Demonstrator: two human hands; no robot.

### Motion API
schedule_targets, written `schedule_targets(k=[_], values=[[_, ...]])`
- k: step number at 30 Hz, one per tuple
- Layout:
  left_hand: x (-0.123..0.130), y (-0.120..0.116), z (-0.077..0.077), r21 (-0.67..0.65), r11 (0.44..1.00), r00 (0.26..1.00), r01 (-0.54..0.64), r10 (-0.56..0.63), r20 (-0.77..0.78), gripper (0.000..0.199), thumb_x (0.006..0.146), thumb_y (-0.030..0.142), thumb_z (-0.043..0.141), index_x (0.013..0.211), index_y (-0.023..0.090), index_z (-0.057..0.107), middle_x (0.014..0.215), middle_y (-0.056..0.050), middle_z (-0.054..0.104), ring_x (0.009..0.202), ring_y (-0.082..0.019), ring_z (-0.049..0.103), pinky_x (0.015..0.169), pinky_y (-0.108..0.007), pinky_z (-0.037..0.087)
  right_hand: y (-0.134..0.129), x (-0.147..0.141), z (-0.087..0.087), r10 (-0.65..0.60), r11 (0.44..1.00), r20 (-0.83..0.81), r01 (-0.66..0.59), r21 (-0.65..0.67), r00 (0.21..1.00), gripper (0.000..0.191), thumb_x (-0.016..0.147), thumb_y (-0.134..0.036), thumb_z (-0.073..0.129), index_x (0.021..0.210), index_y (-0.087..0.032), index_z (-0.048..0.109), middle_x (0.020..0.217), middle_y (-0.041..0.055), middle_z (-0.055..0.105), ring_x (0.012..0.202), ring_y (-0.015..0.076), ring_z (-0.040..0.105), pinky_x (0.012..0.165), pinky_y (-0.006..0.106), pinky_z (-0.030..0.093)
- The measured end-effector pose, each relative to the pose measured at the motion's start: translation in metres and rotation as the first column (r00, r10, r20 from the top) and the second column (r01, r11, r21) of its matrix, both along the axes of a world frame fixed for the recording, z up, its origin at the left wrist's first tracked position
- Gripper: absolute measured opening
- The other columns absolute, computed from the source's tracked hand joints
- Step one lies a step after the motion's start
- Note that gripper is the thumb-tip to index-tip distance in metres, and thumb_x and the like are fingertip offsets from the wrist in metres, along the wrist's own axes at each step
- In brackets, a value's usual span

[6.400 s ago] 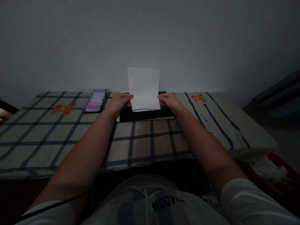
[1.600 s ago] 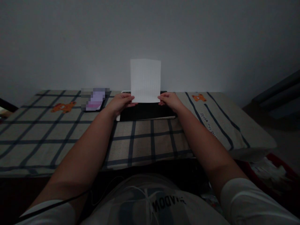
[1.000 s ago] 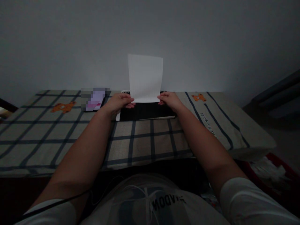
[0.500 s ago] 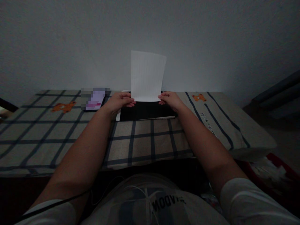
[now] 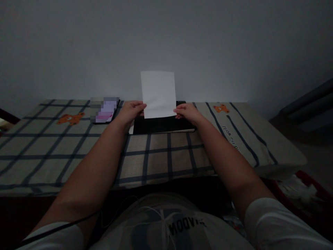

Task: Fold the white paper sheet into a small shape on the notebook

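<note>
A white sheet of paper [image 5: 158, 93] is held up, tilted back, between my two hands. My left hand [image 5: 133, 110] pinches its left edge near the bottom, thumb in front. At the lower right edge, my right hand [image 5: 186, 111] grips it between thumb and fingers. Below the sheet a black-covered notebook [image 5: 161, 125] lies flat on the cloth, with a row of binding holes along its far edge. Some pale page edges show at its near and left sides. The sheet hides the notebook's middle and far part.
A phone [image 5: 106, 111] with a lit, partly blurred screen lies left of my left hand. The checked tablecloth [image 5: 156, 156] with printed bears covers the table, which meets a plain wall [image 5: 221, 52] behind. A red container [image 5: 307, 194] with white stuff stands low at the right.
The sheet's top edge has come down and slightly left, and its bottom edge sits a little lower over the notebook. My left hand's grip has shifted slightly left and up.
</note>
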State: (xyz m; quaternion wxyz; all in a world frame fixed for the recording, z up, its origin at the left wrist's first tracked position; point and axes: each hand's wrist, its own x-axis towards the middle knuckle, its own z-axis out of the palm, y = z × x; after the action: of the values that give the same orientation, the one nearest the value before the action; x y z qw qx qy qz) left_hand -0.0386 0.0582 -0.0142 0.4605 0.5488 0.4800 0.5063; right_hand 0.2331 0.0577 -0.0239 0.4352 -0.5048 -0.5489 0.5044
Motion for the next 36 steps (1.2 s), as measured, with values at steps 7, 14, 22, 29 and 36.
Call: schedule_targets(k=[7,14,22,29,36], values=[[0.002,0.006,-0.008,0.032,0.993,0.991,-0.115,0.117,-0.061,0.006,0.075,0.02,0.074,0.076,0.016,0.07,0.069,0.001,0.065,0.063,-0.01,0.059,0.065,-0.021,0.052,0.002,0.0,-0.002,0.043,0.999,0.012,-0.043,-0.009,0.999,0.023,0.093,-0.006,0.069,0.073,-0.018,0.064,0.058,-0.0013,0.066,0.054,0.0092,0.065,0.055,0.018,0.053],[-0.001,0.002,-0.003,-0.027,0.999,1.0,-0.023,0.023,0.004,0.009,0.073,0.02,0.075,0.073,0.017,0.066,0.075,-0.001,0.068,0.07,-0.012,0.064,0.07,-0.023,0.056,0.0,0.001,0.0,0.037,0.999,0.037,-0.036,-0.019,0.999,0.026,0.093,-0.004,0.069,0.072,-0.018,0.063,0.055,-0.001,0.065,0.054,0.0098,0.065,0.054,0.018,0.052],[0.003,-0.005,0.002,0.077,0.99,0.987,-0.116,0.124,-0.105,0.014,0.078,0.023,0.074,0.069,0.017,0.065,0.062,0.002,0.058,0.063,-0.012,0.056,0.068,-0.024,0.052,-0.001,0.001,0.002,0.061,0.998,0.084,-0.058,-0.04,0.995,0.023,0.091,-0.006,0.072,0.072,-0.018,0.066,0.058,0.0013,0.067,0.055,0.0126,0.066,0.06,0.024,0.057],[0.003,-0.006,0.005,0.099,0.987,0.983,-0.128,0.139,-0.119,0.013,0.078,0.023,0.074,0.07,0.016,0.066,0.062,0.003,0.056,0.06,-0.01,0.051,0.065,-0.023,0.048,-0.002,0.003,0.001,0.09,0.993,0.035,-0.086,-0.083,0.995,0.023,0.092,-0.007,0.072,0.073,-0.018,0.066,0.058,0.0011,0.067,0.057,0.0118,0.068,0.057,0.021,0.057],[0.002,-0.006,0.002,0.098,0.993,0.991,-0.058,0.069,-0.116,0.021,0.082,0.024,0.07,0.064,0.018,0.061,0.059,0.003,0.053,0.056,-0.01,0.047,0.059,-0.021,0.044,-0.002,0.004,0.003,0.104,0.989,0.036,-0.099,-0.112,0.994,0.025,0.091,-0.006,0.071,0.07,-0.018,0.066,0.058,0.0019,0.068,0.057,0.0107,0.067,0.055,0.018,0.055]])
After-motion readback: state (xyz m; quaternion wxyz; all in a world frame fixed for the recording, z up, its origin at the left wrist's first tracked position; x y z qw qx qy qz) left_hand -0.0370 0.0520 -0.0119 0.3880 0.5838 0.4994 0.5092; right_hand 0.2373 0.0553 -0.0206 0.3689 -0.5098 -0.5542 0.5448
